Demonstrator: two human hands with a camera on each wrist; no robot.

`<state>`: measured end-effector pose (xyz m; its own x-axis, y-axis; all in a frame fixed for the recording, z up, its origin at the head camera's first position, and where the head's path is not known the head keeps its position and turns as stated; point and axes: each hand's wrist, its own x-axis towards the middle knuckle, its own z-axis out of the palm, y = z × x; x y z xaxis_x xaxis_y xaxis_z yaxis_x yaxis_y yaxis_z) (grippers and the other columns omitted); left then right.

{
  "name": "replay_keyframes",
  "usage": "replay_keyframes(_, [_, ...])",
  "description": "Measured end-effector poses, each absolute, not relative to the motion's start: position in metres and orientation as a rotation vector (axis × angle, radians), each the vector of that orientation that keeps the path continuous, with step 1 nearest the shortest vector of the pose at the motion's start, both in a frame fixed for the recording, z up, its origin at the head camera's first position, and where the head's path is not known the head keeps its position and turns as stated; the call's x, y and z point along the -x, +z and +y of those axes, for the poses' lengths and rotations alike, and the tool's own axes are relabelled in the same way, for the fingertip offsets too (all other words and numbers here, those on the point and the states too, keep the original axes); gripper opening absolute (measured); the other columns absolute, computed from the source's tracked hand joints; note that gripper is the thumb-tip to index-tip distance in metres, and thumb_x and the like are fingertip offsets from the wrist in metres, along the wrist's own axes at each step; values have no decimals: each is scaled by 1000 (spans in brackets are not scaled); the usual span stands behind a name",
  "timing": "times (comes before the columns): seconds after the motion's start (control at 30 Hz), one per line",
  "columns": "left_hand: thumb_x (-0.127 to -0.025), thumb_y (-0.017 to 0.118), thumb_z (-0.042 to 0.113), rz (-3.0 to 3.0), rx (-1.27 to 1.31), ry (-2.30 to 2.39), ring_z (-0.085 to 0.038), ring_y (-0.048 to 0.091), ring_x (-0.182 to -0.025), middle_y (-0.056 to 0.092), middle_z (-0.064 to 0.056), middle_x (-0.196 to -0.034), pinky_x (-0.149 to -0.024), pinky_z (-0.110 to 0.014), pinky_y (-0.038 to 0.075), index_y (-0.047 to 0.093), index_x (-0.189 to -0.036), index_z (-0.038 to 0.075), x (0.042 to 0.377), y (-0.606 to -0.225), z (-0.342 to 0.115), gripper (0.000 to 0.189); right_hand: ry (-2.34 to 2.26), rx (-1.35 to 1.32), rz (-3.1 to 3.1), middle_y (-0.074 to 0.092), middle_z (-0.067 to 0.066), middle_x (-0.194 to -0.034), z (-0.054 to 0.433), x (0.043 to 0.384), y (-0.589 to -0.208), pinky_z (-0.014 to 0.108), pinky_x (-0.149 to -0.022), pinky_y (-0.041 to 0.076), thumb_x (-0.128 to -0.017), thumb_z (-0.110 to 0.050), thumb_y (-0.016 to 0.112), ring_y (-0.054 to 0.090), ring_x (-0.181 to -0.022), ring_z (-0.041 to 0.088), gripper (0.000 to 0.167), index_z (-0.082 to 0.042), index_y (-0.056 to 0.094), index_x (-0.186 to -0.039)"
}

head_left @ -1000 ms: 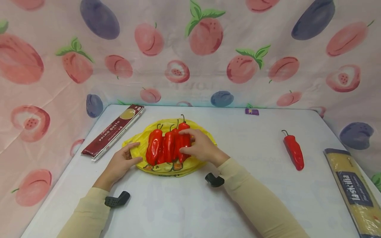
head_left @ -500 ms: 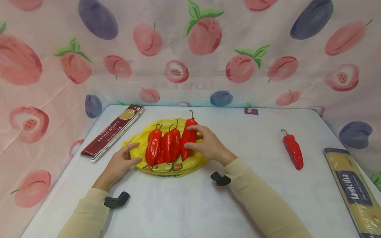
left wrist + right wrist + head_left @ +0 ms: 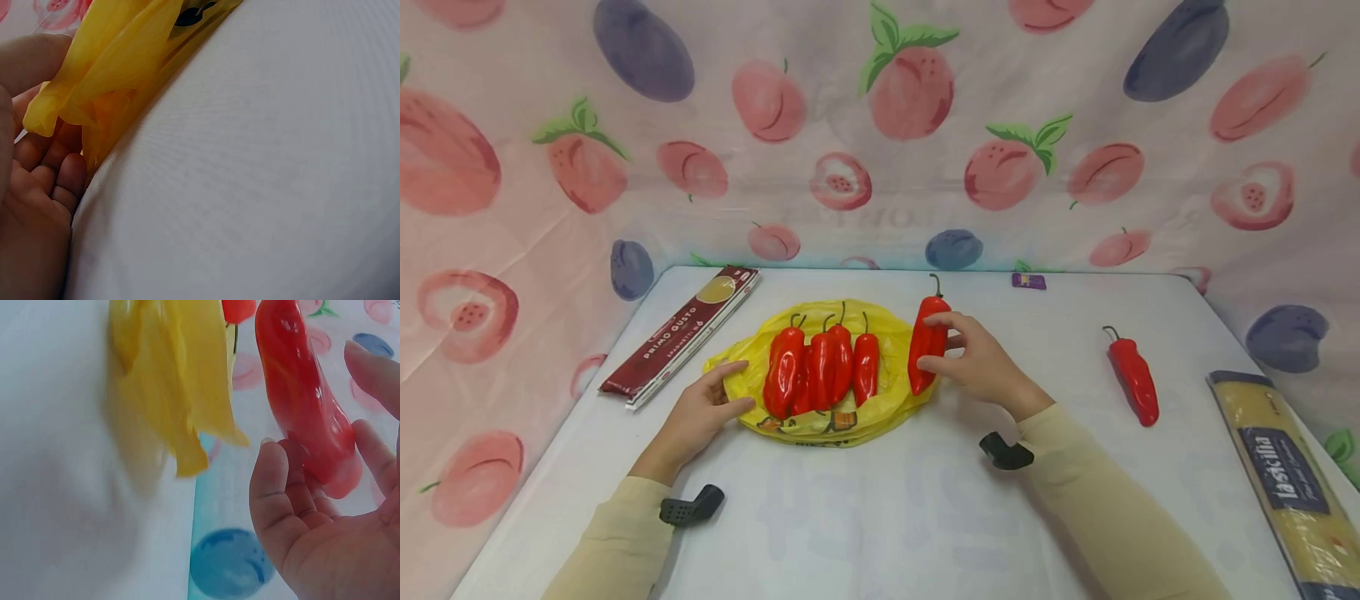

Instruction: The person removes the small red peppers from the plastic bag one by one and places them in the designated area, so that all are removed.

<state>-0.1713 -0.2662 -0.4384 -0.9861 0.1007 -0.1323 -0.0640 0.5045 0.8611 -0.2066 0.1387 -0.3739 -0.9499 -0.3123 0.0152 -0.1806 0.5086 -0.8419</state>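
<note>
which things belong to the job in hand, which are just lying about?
Likely the job:
long shiny red pepper, held by right hand
shiny red peppers in crumpled yellow plastic bag, left hand gripping its edge
maybe lone red pepper at right

Likely lying about:
flat maroon spaghetti packet
long yellow-and-navy pasta packet
small purple rectangular item

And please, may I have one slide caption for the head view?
Right hand holds a red pepper; left hand holds the yellow bag with more peppers.
</note>
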Motion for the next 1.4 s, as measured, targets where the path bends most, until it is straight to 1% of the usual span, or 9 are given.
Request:
replay_keyframes(0.27, [-93, 73, 30, 2574, -26, 1483, -32, 43, -131, 38, -17, -154, -105, -40, 41, 43, -151, 11, 171, -438, -266, 68, -1409, 387, 2651, 47, 15, -140, 165, 206, -373, 45, -79, 58, -90, -18, 75, 51, -117, 38, 55, -9, 50, -138])
replay_keyframes(0.33, [-93, 73, 31, 2571, -26, 1485, -32, 43, -132, 38, -17, -155, -106, -40, 41, 43, -151, 11, 171, -438, -266, 68, -1394, 371, 2665, 47, 16, -141, 171, 206, -373, 45, -80, 58, -91, -18, 75, 51, -118, 39, 55, -9, 49, -139])
replay_keyframes(0.53, [-93, 73, 32, 2560, -36, 1497, -33, 43, -133, 38, -17, -155, -108, -48, 38, 43, -151, 11, 171, -438, -266, 69, -1331, 293, 2704, 45, 18, -141, 195, 201, -376, 47, -79, 58, -91, -20, 75, 48, -122, 41, 59, -8, 46, -141])
replay_keyframes(0.67, [-93, 73, 31, 2565, -35, 1501, -34, 42, -134, 37, -17, -155, -109, -50, 37, 43, -151, 11, 171, -438, -267, 69, -1299, 224, 2708, 44, 19, -141, 211, 197, -381, 46, -79, 58, -91, -23, 74, 46, -123, 42, 62, -9, 44, -143])
replay_keyframes(0.97, [-93, 73, 29, 2556, -32, 1502, -32, 42, -135, 35, -17, -157, -108, -43, 39, 42, -151, 10, 172, -438, -265, 69, -1236, 152, 2708, 41, 22, -144, 243, 187, -385, 45, -77, 59, -90, -27, 75, 43, -125, 45, 67, -9, 42, -145])
replay_keyframes(1.17, [-93, 73, 30, 2555, -27, 1499, -33, 42, -135, 36, -17, -156, -108, -45, 38, 42, -151, 10, 172, -437, -265, 69, -1197, 156, 2751, 42, 24, -143, 262, 183, -387, 46, -76, 59, -91, -25, 74, 46, -121, 47, 66, -6, 42, -145])
replay_keyframes(1.4, [-93, 73, 31, 2556, -16, 1490, -33, 42, -135, 36, -18, -156, -108, -44, 39, 42, -152, 11, 171, -437, -265, 69, -1188, 131, 2742, 42, 26, -142, 273, 179, -388, 45, -75, 59, -91, -26, 75, 45, -121, 48, 67, -4, 41, -145])
